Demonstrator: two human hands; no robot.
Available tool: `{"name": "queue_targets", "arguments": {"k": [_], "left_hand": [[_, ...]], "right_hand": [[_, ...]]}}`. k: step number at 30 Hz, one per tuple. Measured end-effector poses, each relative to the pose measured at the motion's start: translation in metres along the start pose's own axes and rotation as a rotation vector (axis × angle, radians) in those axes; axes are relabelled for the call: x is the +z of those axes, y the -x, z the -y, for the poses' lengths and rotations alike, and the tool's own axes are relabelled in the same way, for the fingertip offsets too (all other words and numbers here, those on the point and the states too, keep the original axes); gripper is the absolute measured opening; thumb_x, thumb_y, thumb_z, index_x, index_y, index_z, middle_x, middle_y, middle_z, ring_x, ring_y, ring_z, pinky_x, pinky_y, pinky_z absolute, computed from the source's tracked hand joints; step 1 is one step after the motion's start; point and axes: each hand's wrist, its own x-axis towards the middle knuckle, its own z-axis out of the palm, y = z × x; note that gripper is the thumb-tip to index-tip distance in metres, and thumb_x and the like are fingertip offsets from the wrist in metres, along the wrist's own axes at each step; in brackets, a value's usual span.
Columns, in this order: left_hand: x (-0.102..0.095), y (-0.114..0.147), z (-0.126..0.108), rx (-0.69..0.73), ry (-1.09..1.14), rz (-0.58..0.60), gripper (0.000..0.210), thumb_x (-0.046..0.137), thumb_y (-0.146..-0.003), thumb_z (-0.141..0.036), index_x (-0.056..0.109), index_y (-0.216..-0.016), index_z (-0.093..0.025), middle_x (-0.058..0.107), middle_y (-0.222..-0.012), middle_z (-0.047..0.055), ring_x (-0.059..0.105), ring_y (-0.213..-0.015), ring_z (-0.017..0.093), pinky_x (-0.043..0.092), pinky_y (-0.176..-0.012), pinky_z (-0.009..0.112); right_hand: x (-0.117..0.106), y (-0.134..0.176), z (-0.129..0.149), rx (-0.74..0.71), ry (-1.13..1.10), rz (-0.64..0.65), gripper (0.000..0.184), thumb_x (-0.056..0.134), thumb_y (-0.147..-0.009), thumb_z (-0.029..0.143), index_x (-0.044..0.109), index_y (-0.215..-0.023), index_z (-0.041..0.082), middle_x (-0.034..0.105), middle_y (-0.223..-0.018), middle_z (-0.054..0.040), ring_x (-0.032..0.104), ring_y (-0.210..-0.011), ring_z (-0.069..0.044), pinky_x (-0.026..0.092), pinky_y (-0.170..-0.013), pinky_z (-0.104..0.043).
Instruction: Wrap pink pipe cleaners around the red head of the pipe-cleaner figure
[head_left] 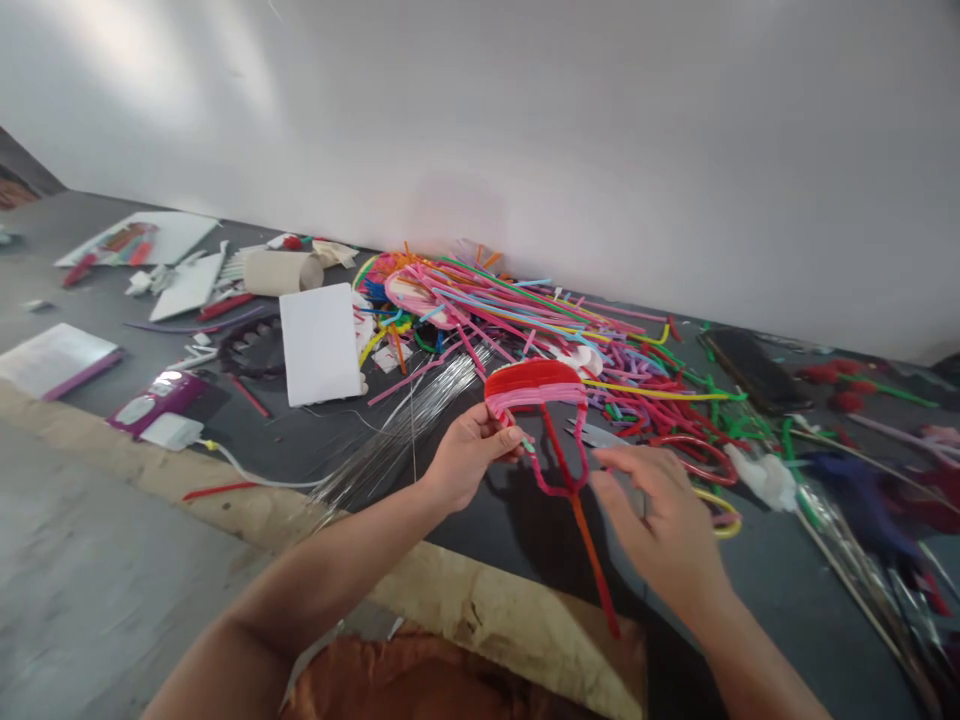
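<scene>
A pipe cleaner shape (534, 380) hangs over the table, its top filled with red and pink rows and its lower part an open pink outline. My left hand (474, 450) pinches its left edge between thumb and fingers. From the bottom of the outline, a red-orange pipe cleaner stem (589, 550) slants down to the right. My right hand (664, 520) is just right of the outline, thumb and forefinger apart with nothing visible between them. Behind that hand lie scissors with red handles (697, 462), partly hidden.
A heap of colourful pipe cleaners (517, 305) lies against the wall. Left of it are a bundle of clear thin strips (409, 425), a white box (321, 345), a cardboard roll (281, 272) and a purple device (161, 400) with a cable. A dark phone (754, 370) rests at right.
</scene>
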Motion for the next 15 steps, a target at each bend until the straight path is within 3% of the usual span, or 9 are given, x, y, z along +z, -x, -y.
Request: {"name": "queue_targets", "arguments": {"k": [3, 10, 15], "left_hand": [[0.003, 0.002, 0.000, -0.002, 0.017, 0.006, 0.032, 0.077, -0.064, -0.035, 0.055, -0.076, -0.015, 0.063, -0.066, -0.002, 0.059, -0.059, 0.009, 0.048, -0.060, 0.022], [0.005, 0.003, 0.001, 0.021, 0.052, 0.034, 0.035, 0.079, -0.061, -0.035, 0.056, -0.075, -0.014, 0.059, -0.061, -0.003, 0.058, -0.057, 0.009, 0.047, -0.058, 0.021], [0.006, 0.004, 0.001, 0.005, 0.085, -0.011, 0.038, 0.081, -0.056, -0.036, 0.056, -0.073, -0.013, 0.060, -0.058, -0.003, 0.055, -0.053, 0.007, 0.045, -0.054, 0.020]], "right_hand": [[0.011, -0.009, 0.017, -0.196, 0.183, 0.093, 0.025, 0.055, -0.085, 0.038, 0.065, -0.100, 0.021, 0.067, -0.094, -0.0068, 0.054, -0.092, -0.023, 0.040, -0.081, -0.038], [0.026, -0.016, 0.038, -0.214, 0.341, 0.054, 0.020, 0.053, -0.088, 0.032, 0.068, -0.098, 0.022, 0.070, -0.090, -0.0047, 0.053, -0.088, -0.021, 0.030, -0.079, -0.038], [0.025, -0.010, 0.053, -0.357, 0.541, 0.007, 0.019, 0.053, -0.087, 0.022, 0.066, -0.102, 0.022, 0.071, -0.093, -0.0042, 0.054, -0.089, -0.020, 0.026, -0.087, -0.042]]}}
